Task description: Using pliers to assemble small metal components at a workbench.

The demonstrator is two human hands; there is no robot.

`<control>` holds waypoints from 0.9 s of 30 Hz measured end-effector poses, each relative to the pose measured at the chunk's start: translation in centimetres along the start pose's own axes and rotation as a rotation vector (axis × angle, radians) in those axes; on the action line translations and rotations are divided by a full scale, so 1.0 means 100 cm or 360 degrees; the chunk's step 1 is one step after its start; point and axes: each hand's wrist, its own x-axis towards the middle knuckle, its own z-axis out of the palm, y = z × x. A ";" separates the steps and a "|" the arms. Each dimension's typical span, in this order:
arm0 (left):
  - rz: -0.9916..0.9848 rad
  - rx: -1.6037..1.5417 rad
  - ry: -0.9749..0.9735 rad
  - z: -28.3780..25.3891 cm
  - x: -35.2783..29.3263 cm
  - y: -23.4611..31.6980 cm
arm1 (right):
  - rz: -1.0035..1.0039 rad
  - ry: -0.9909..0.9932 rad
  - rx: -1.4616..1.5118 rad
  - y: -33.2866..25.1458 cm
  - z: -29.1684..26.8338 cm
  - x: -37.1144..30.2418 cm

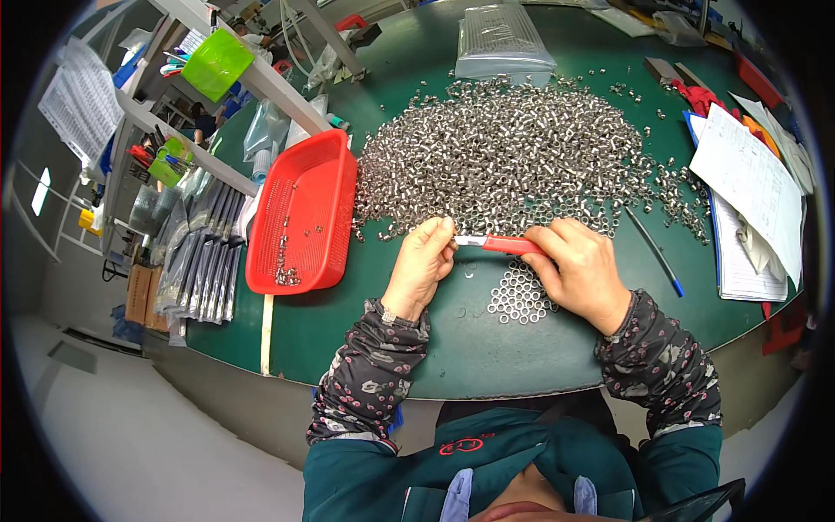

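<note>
My right hand is closed around the red handle of a knife, its short silvery blade pointing left. At the blade's tip, the fingers of my left hand are pinched together; whatever small piece they hold is hidden. Just below my right hand lies a loose group of small metal rings on the green table. Beyond both hands spreads a big heap of short shiny metal rings.
A red plastic basket with a few rings inside stands left of the heap. At right lie a blue-capped pen and a clipboard with papers. Bagged parts rest at the far edge. A grey rack with green holders rises at left.
</note>
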 end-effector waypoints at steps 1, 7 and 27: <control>-0.0019 0.0019 0.0003 -0.001 0.000 0.000 | -0.0001 -0.0001 0.0001 0.000 0.000 0.000; -0.0083 0.0078 -0.0029 -0.001 0.001 0.002 | -0.0024 -0.0010 -0.0008 -0.001 -0.001 0.000; -0.0304 -0.0047 -0.0264 -0.004 -0.001 0.008 | -0.0192 -0.0024 0.0088 0.004 -0.007 0.005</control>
